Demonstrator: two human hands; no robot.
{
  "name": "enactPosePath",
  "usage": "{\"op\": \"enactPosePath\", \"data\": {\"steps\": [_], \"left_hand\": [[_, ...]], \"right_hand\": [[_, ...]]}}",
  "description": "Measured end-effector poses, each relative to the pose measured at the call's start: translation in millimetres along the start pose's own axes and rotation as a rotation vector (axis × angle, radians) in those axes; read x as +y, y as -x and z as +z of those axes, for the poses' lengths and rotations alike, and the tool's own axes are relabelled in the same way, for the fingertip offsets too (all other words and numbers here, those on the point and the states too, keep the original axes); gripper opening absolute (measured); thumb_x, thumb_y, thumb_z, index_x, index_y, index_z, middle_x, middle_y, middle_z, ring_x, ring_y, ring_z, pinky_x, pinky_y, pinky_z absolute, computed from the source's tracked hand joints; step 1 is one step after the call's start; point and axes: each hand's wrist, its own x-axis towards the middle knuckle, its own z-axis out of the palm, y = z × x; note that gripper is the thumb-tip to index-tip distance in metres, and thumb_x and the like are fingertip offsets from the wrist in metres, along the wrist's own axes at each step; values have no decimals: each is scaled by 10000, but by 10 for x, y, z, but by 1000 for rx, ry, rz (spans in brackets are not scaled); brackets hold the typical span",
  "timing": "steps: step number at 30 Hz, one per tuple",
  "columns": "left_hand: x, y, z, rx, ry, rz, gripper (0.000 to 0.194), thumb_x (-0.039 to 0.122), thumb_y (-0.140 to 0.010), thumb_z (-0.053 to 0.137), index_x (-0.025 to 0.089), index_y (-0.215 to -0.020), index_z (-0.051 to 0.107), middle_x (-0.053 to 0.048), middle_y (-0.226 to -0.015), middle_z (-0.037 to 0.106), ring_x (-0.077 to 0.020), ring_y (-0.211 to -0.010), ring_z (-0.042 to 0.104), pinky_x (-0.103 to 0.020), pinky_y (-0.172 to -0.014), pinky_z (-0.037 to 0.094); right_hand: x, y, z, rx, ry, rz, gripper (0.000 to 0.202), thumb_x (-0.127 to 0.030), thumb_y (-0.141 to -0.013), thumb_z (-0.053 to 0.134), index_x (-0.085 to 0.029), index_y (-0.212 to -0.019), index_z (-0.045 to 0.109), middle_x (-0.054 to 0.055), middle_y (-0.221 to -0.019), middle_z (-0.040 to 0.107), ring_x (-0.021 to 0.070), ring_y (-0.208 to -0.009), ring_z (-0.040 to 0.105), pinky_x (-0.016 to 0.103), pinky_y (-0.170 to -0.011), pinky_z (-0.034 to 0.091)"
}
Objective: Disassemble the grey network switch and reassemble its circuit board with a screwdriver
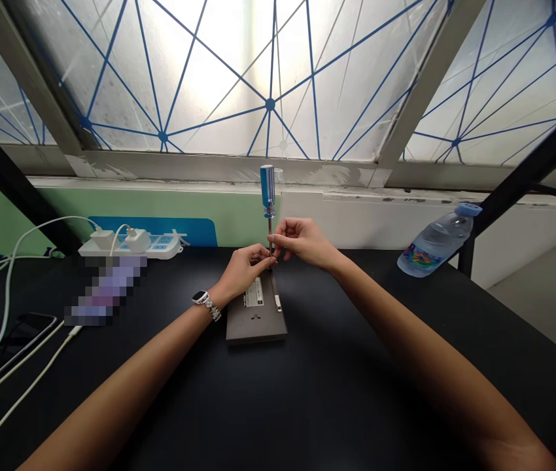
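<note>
Looks glossy plastic on the blue-and-clear screwdriver handle (267, 186), shiny metal on its slim shaft (270, 226). Seems smooth, matt on the flat grey-brown rectangular case (264, 310), papery on its white label (255, 294). Appears softly sheened on the black desk (337, 366), transparent plastic in the blue-capped bottle (437, 242).

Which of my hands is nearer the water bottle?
Right. Your right hand, at the screwdriver, is left of the water bottle; your left hand, at the flat gray box, is farther left.

Readable text: none. White label (254, 293) on my grey box (256, 331), coloured label (420, 257) on the bottle (447, 230): I cannot decipher either.
</note>
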Motion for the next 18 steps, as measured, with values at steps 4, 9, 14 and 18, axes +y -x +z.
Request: {"op": "enactPosePath", "data": {"steps": [4, 9, 14, 18], "left_hand": [[0, -8, 9, 41, -29, 12, 281, 411, -883, 736, 176, -789, 614, -44, -788, 730, -198, -756, 706, -308, -719, 526], [17, -20, 26, 77, -130, 17, 274, 406, -875, 742, 182, -767, 627, -25, -756, 702, -184, -718, 660, -294, -671, 474], [15, -85, 47, 81, -150, -16, 351, 458, -837, 766, 189, -713, 579, -1, -700, 639, -161, -650, 590, -281, -620, 426], [23, -166, 88, 56, -153, 27, 342, 413, -871, 715, 188, -673, 550, 11, -669, 606, -154, -639, 560, -276, -615, 407]], "right_hand": [[-46, 17, 42, 55, 65, -24, 296, -381, -799, 811, -183, -888, 611, 3, -773, 698, 148, -628, 706, 219, -478, 506], [-81, 22, 51, 64, 74, -31, 302, -412, -796, 811, -178, -808, 621, 0, -710, 675, 158, -629, 705, 236, -501, 515], [-120, 33, 26, 1, 42, -11, 227, -359, -847, 751, -166, -779, 653, 37, -766, 716, 178, -685, 736, 253, -540, 574], [-146, 45, 9, -48, 9, 23, 96, -264, -893, 669, -168, -897, 667, 49, -866, 748, 150, -665, 727, 255, -560, 593]]}}
